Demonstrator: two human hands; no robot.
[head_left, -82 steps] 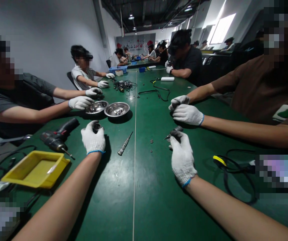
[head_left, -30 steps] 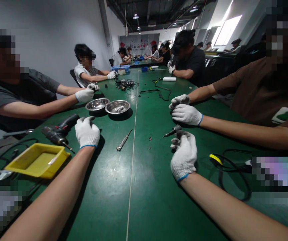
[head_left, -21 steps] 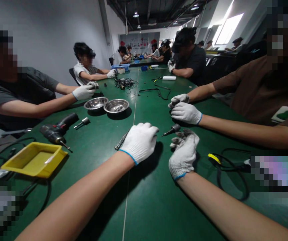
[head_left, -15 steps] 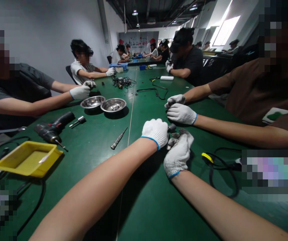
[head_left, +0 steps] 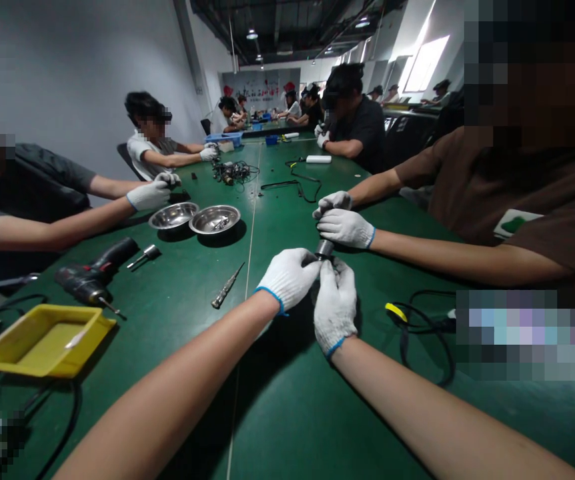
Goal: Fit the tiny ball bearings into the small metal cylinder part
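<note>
Both my hands wear white knitted gloves with blue cuffs and meet over the green table, right of its seam. Between them is a small dark-grey metal cylinder [head_left: 324, 249], its lower part hidden by my fingers. My left hand [head_left: 290, 277] pinches it from the left, thumb and fingers closed. From below and right, my right hand [head_left: 336, 303] grips it with thumb and fingertips together. Just beyond the cylinder are a co-worker's gloved hands [head_left: 345, 225], which are not mine. Left of my hands a pointed screwdriver-like tool [head_left: 226, 288] lies on the table.
Two steel bowls [head_left: 214, 230] stand further left, one holding small metal parts. A cordless drill [head_left: 95, 270], a socket bit [head_left: 143, 257] and a yellow tray [head_left: 42, 340] lie at the left. A black cable with a yellow tag [head_left: 396, 311] is on the right. Co-workers sit on both sides.
My left hand has turned, bringing its thumb side to the cylinder, and my right hand has turned upright. The cylinder now shows more clearly between them. The whole view has shifted slightly.
</note>
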